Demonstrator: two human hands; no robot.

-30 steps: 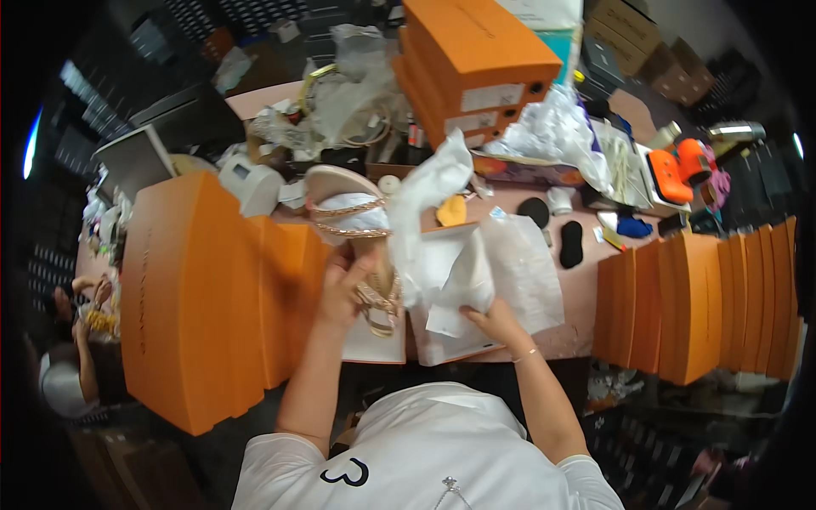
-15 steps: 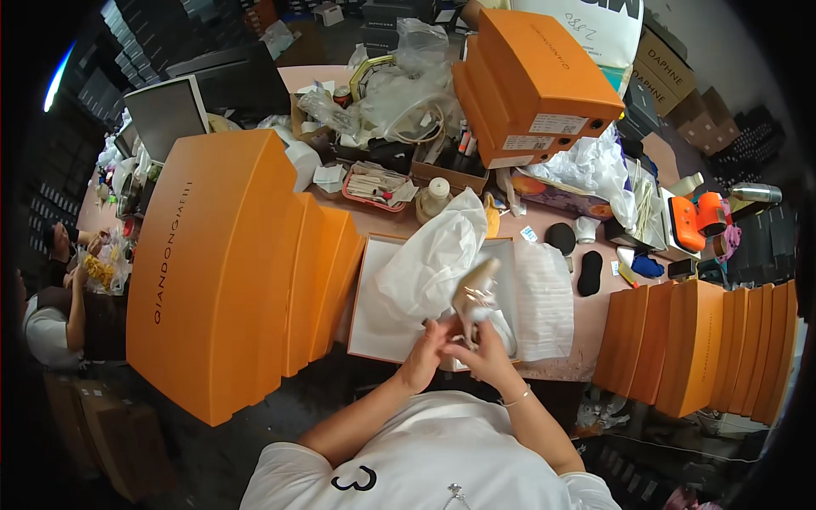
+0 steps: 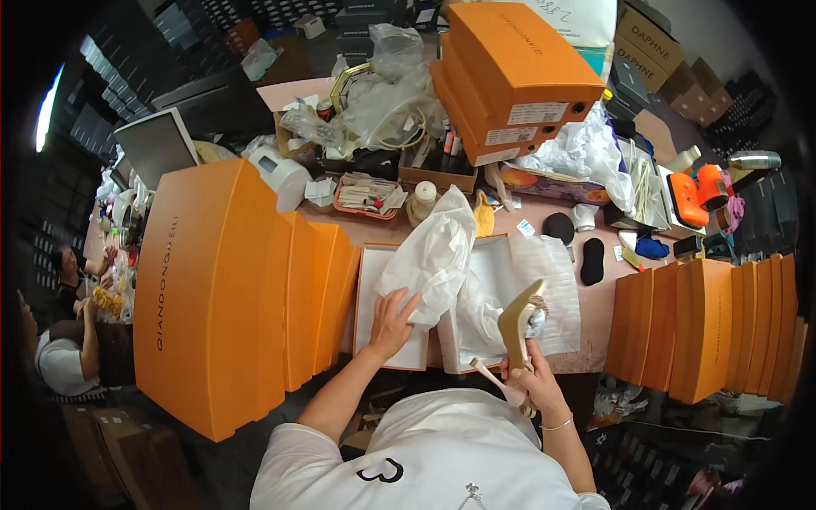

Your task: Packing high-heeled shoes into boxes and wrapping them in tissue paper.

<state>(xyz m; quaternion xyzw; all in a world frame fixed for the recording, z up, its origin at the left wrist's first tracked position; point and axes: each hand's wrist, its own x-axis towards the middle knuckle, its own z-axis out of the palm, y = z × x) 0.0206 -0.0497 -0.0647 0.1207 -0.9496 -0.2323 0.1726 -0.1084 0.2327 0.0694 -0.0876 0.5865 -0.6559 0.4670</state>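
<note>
In my right hand point(image 3: 542, 387) is a gold high-heeled sandal point(image 3: 513, 327), its sole turned up toward me and its thin heel pointing left; the fingers close round its heel end. Pale stuffing shows inside the toe. My left hand point(image 3: 393, 327) has its fingers apart, their tips against a crumpled sheet of white tissue paper point(image 3: 429, 255). That paper spreads over the two white-lined halves of a shoebox, a shallow part point(image 3: 367, 293) on the left and another part point(image 3: 455, 344) on the right. More tissue paper point(image 3: 478, 319) lies inside the right part.
Tall orange shoebox stacks stand left point(image 3: 200, 297) and right point(image 3: 705, 331), with another stack point(image 3: 518, 76) at the back. A white padded sheet point(image 3: 557, 297) lies right of the open box. Behind are a bottle point(image 3: 422, 202), a red basket point(image 3: 367, 200) and plastic bags point(image 3: 387, 106).
My left hand has left the sandal and moved left to the tissue paper. My right hand has carried the sandal right and toward me, and the sandal has turned. The view has shifted slightly.
</note>
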